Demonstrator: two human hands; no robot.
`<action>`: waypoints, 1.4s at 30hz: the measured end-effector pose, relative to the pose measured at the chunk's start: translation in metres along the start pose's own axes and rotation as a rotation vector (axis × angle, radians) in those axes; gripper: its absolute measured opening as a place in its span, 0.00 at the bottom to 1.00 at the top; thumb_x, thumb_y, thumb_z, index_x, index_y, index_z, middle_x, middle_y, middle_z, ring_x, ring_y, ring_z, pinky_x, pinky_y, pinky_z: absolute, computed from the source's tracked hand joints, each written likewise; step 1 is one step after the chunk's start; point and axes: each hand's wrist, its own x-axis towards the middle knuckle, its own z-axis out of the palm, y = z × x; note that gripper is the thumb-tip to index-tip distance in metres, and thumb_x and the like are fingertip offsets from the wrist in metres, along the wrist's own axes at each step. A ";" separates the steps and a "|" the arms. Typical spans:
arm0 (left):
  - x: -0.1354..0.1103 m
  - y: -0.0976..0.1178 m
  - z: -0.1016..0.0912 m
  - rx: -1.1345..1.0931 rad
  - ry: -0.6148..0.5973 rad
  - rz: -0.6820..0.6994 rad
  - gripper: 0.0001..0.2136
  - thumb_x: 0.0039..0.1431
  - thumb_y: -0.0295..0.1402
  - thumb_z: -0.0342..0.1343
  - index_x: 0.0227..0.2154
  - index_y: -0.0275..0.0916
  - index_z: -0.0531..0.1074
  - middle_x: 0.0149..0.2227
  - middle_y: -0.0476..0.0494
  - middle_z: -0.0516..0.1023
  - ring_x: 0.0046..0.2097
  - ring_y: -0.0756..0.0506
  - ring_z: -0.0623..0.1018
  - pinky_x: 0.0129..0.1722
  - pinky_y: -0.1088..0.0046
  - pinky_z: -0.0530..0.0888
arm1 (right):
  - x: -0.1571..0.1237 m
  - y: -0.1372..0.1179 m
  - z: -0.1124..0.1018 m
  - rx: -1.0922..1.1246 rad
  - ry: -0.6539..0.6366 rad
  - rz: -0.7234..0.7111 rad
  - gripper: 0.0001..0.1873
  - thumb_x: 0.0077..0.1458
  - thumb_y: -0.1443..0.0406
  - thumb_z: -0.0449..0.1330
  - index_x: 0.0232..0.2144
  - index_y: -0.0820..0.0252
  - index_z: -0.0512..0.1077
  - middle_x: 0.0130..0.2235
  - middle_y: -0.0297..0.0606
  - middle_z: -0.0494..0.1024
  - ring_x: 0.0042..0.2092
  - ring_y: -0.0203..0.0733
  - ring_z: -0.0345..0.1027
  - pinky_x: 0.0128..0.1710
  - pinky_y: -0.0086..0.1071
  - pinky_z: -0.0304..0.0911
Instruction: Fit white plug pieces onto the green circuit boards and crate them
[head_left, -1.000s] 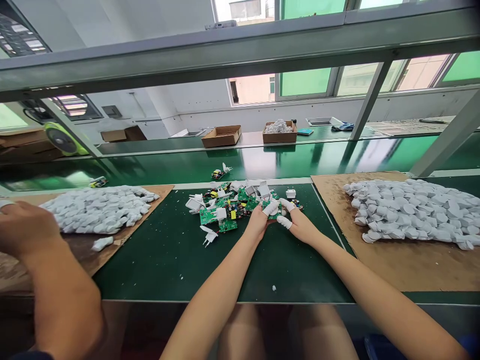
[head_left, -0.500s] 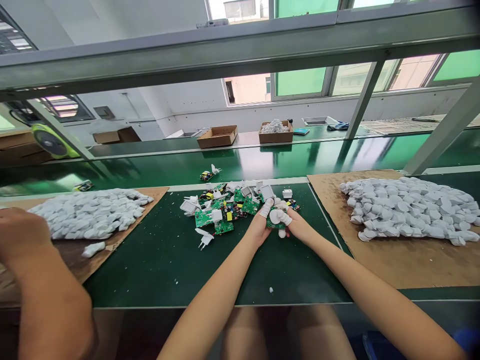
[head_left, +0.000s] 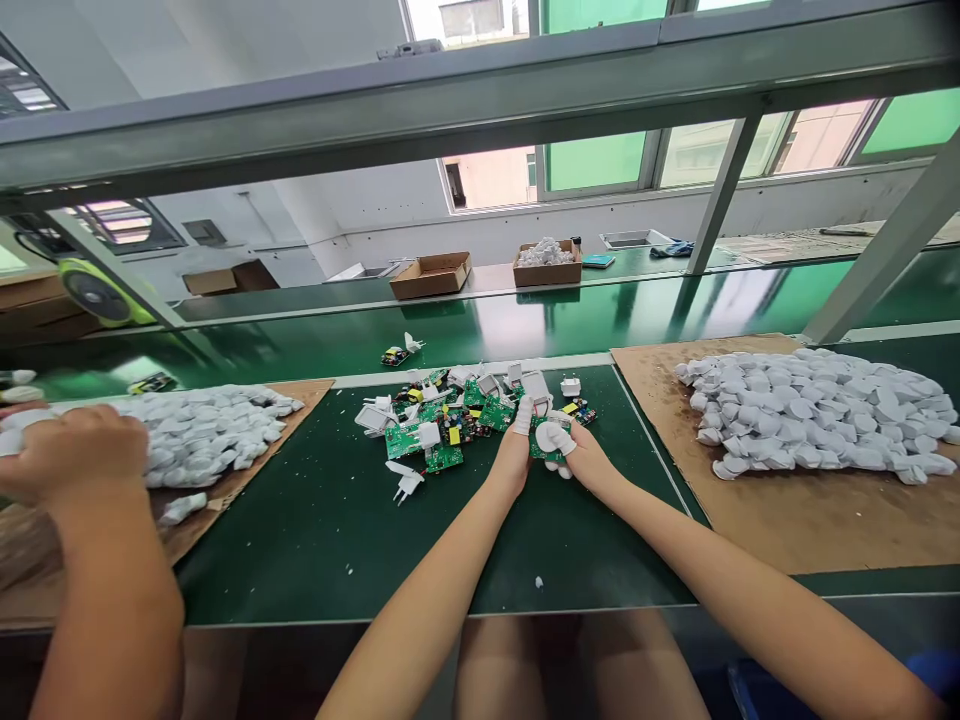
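Note:
Over the green worktop, my left hand (head_left: 516,446) and my right hand (head_left: 583,452) meet, both with white covers on the fingers. A green circuit board (head_left: 537,450) is gripped between them, the left thumb at its left edge and the right fingers around its right side. On or over the board shows a white rounded piece (head_left: 550,438), partly covered by my right thumb. Just left of my hands lies a heap of green boards with white plug housings (head_left: 429,434). A white plug piece with two pins (head_left: 406,482) rests at the heap's near side.
White plastic pieces (head_left: 817,410) are piled on cardboard (head_left: 787,530) at right; another white pile (head_left: 217,425) lies at left. A co-worker's hand (head_left: 90,450) is beside it. Beyond stand a cardboard box (head_left: 431,278) and a box of white bits (head_left: 547,270). Metal posts rise behind.
My hands still hold the board, with a slight shift of the fingers on it. The co-worker's hand at left has moved, and now white material shows at it. The view has shifted slightly.

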 end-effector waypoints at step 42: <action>0.007 -0.004 -0.009 0.212 -0.064 -0.029 0.25 0.39 0.50 0.55 0.36 0.34 0.70 0.33 0.43 0.74 0.36 0.47 0.71 0.32 0.76 0.67 | 0.006 -0.002 -0.012 -0.026 -0.162 0.052 0.26 0.38 0.54 0.58 0.38 0.61 0.57 0.20 0.26 0.61 0.17 0.26 0.51 0.14 0.19 0.49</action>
